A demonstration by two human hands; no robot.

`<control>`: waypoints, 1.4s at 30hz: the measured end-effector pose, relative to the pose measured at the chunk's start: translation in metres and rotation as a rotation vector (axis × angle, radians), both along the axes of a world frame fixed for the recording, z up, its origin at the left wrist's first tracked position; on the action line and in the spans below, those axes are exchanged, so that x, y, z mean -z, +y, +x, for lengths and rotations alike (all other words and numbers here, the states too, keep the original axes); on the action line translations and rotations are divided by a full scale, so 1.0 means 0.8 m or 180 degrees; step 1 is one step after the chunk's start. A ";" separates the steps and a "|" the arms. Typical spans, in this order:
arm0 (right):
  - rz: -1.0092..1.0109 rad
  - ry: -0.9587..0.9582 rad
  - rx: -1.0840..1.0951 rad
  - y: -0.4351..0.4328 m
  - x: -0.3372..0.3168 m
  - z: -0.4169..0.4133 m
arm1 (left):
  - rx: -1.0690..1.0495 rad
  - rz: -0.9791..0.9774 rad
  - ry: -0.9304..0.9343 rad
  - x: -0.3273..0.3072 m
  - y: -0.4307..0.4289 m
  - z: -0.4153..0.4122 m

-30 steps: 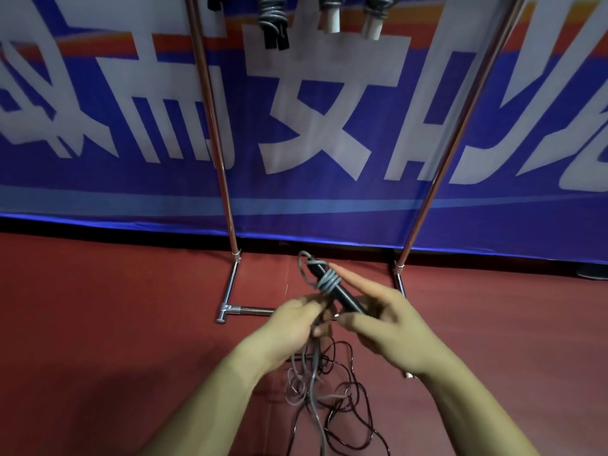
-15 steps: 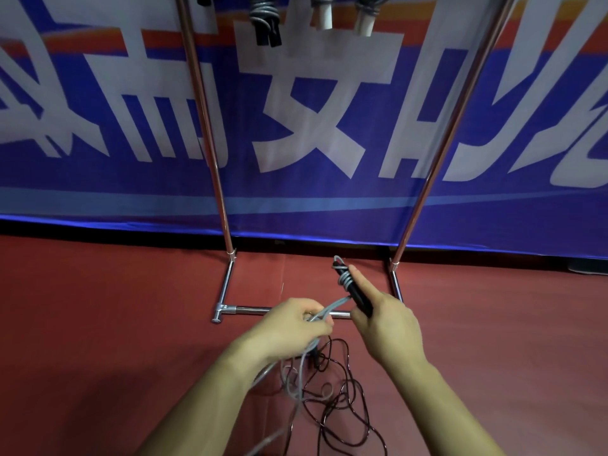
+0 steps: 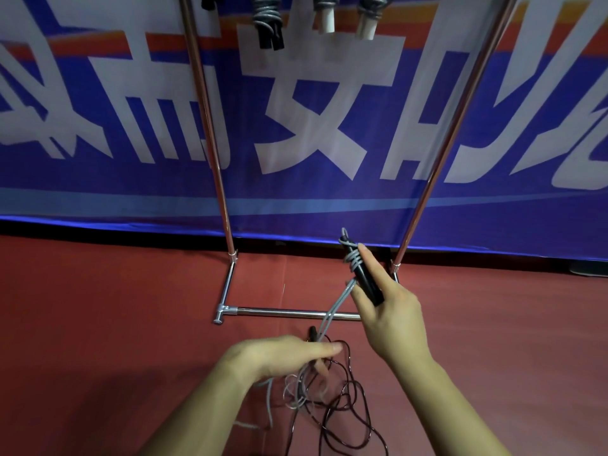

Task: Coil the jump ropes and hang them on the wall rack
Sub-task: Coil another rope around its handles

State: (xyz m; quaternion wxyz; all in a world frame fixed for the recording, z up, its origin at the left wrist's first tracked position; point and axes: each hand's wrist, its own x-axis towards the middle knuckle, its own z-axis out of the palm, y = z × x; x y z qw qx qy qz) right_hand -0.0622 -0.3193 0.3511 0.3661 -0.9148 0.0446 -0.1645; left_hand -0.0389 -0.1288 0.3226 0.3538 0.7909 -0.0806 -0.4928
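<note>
Grey cord (image 3: 336, 307) looks limp, light, tangle-prone: left hand (image 3: 279, 357) pinches it below right hand (image 3: 391, 314) grip, wrapped round stiff black handle (image 3: 363, 278).

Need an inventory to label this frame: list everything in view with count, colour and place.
grey jump rope: one, grey, wound round the handle, running to the left hand.
handle: one seen, black, in the right hand.
dark rope: one, dark, tangled on the floor under the hands.
rack: one, chrome, on the floor before the banner.
hung rope bundles: at least three, grey with black or white handles, top edge.
banner: one, blue with white characters, behind the rack.
floor: one, red, underfoot.
left hand: one, fingers pinching the grey jump rope.
right hand: one, fingers gripping the handle.
</note>
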 end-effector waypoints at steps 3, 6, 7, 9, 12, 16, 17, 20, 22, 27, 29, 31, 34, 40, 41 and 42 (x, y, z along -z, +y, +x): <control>-0.0003 0.0045 -0.0060 0.002 -0.005 -0.001 | -0.0095 -0.0122 -0.0727 -0.001 -0.001 0.002; -0.0158 0.0203 -0.0121 0.000 -0.003 0.002 | -0.0861 -0.1265 -0.1372 -0.004 -0.014 0.008; -0.0221 0.0251 -0.0129 0.000 -0.002 0.003 | -0.1022 -0.1601 -0.1222 -0.010 -0.020 0.007; -0.0355 0.0320 -0.0114 -0.001 0.000 0.004 | -0.1178 -0.1793 -0.0898 -0.017 -0.031 0.003; -0.0594 0.0447 -0.0081 -0.003 0.008 0.005 | -0.0947 -0.1327 -0.0583 -0.010 -0.030 0.000; -0.0839 0.0760 -0.0054 -0.008 0.031 0.002 | -0.0311 -0.0208 -0.1441 -0.011 -0.019 0.001; -0.0894 0.0844 -0.0062 -0.008 0.037 0.001 | -0.0181 -0.0011 -0.1905 -0.015 -0.019 -0.002; -0.1128 0.1076 -0.0295 -0.004 0.052 -0.002 | -0.0001 0.0285 -0.2955 -0.027 -0.017 -0.004; -0.1324 0.1213 -0.0709 0.001 0.051 -0.005 | 0.0053 0.0257 -0.3193 -0.026 -0.009 0.001; -0.1662 0.1363 -0.1507 0.010 0.017 -0.012 | -0.0099 -0.0091 -0.2895 -0.022 0.015 0.012; -0.1545 0.1342 -0.1735 0.010 0.006 -0.015 | -0.0406 -0.0473 -0.2544 -0.020 0.024 0.019; -0.1243 0.1339 -0.1925 0.007 -0.004 -0.017 | -0.0652 -0.0835 -0.2099 -0.022 0.031 0.023; -0.0427 0.1526 -0.2107 -0.003 -0.024 -0.020 | -0.0910 -0.1291 -0.1553 -0.028 0.035 0.025; 0.1087 0.1787 -0.2611 -0.007 -0.044 -0.029 | -0.1078 -0.1908 -0.0393 -0.026 0.037 0.024; 0.1217 0.1774 -0.2582 -0.007 -0.043 -0.028 | -0.1153 -0.1955 -0.0315 -0.027 0.037 0.023; 0.1336 0.1778 -0.2558 -0.008 -0.044 -0.028 | -0.1191 -0.1967 -0.0365 -0.025 0.036 0.023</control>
